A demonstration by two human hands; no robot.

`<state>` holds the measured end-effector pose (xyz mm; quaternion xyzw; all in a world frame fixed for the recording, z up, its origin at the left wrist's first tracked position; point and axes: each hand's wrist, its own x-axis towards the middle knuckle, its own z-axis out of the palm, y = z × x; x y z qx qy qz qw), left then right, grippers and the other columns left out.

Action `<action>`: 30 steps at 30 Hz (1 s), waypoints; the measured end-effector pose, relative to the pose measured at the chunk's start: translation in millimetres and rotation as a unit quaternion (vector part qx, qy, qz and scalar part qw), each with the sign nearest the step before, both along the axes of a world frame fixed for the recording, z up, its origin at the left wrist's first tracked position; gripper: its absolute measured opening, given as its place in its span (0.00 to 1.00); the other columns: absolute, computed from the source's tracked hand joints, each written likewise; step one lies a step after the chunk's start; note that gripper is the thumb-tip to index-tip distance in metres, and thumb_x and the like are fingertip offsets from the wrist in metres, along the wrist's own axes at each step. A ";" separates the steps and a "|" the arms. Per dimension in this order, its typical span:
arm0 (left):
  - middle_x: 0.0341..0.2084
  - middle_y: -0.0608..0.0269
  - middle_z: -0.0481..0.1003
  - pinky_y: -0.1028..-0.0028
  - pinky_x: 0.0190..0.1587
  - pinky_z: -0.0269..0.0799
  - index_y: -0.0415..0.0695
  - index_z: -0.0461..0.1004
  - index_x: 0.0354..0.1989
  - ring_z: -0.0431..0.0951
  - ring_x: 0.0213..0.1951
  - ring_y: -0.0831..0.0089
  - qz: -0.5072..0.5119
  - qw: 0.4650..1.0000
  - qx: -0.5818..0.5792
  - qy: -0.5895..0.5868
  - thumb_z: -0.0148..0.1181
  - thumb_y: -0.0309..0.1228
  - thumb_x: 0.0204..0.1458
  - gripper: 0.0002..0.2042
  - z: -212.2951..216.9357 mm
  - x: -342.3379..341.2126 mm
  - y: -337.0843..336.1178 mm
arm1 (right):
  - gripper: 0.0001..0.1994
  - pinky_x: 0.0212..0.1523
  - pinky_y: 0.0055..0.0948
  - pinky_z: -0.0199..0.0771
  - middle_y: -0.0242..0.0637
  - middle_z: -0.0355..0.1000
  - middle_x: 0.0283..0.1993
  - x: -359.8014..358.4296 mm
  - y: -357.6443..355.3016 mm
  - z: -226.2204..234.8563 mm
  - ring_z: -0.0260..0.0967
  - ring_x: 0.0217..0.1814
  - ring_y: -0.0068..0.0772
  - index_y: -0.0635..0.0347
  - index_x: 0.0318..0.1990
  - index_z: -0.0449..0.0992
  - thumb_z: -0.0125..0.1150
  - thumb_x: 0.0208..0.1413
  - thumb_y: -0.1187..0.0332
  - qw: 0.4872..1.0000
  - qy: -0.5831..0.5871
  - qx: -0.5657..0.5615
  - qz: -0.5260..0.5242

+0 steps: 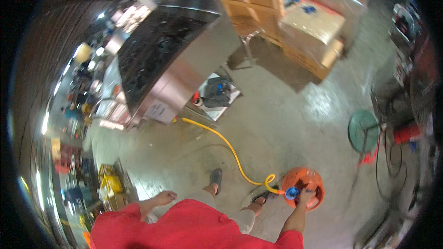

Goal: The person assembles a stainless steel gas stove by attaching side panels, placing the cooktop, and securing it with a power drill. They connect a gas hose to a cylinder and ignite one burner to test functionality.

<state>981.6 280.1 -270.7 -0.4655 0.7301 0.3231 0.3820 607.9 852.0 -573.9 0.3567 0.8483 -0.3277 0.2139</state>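
An orange gas cylinder (318, 180) stands on the floor at the lower right. My right hand (304, 197) reaches down onto its top and closes there, right beside a round blue regulator (291, 193); the fingertips are partly hidden. From the regulator a yellow hose (233, 152) makes one loop and runs across the floor to a stainless steel stove (180, 71) with a dark burner top. My left hand (165, 197) hangs near my leg, fingers loosely bent and apart, holding nothing.
Under the stove's corner lies a white board (221, 110) with dark items and a red roll. A stool (247, 30) and cartons (311, 23) stand beyond. To the right are a green round base (363, 131) and black cables (390, 170); yellow crates (110, 180) are at left.
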 end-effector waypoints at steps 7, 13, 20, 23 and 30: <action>0.39 0.60 0.79 0.72 0.40 0.76 0.42 0.77 0.51 0.78 0.38 0.73 0.159 0.985 -0.046 0.058 0.55 0.36 0.59 0.16 38.4 -26.3 99.5 | 0.35 0.60 0.49 0.68 0.65 0.69 0.57 11.5 13.6 -74.2 0.68 0.60 0.61 0.74 0.66 0.55 0.55 0.49 0.71 0.988 0.105 -0.094 -0.066; 0.47 0.54 0.80 0.66 0.55 0.71 0.47 0.77 0.54 0.78 0.50 0.59 0.063 0.997 -0.052 -0.002 0.56 0.46 0.58 0.21 44.6 -4.2 156.2 | 0.22 0.55 0.54 0.72 0.66 0.72 0.51 -12.5 -23.0 -19.3 0.72 0.54 0.61 0.73 0.54 0.67 0.53 0.51 0.73 0.986 -0.001 0.048 -0.159; 0.44 0.54 0.80 0.69 0.46 0.74 0.43 0.76 0.54 0.79 0.43 0.66 0.129 0.990 -0.059 0.008 0.58 0.45 0.57 0.22 42.6 24.2 148.3 | 0.24 0.52 0.52 0.75 0.69 0.67 0.56 -7.3 -26.5 31.3 0.71 0.55 0.64 0.64 0.57 0.66 0.56 0.50 0.74 0.991 0.044 -0.006 -0.124; 0.43 0.54 0.80 0.70 0.43 0.75 0.43 0.76 0.55 0.80 0.41 0.69 0.139 0.989 -0.049 -0.001 0.57 0.45 0.58 0.22 39.6 27.4 149.8 | 0.25 0.56 0.50 0.72 0.68 0.58 0.64 5.8 -6.5 23.8 0.65 0.62 0.62 0.60 0.57 0.68 0.58 0.47 0.74 0.976 -0.012 0.100 0.192; 0.44 0.53 0.80 0.68 0.44 0.77 0.42 0.75 0.56 0.80 0.41 0.67 0.115 0.993 -0.026 -0.005 0.53 0.45 0.61 0.22 53.3 22.2 162.2 | 0.21 0.57 0.50 0.71 0.58 0.56 0.64 1.8 22.5 25.7 0.65 0.59 0.65 0.50 0.51 0.72 0.64 0.47 0.69 0.943 -0.052 0.019 0.329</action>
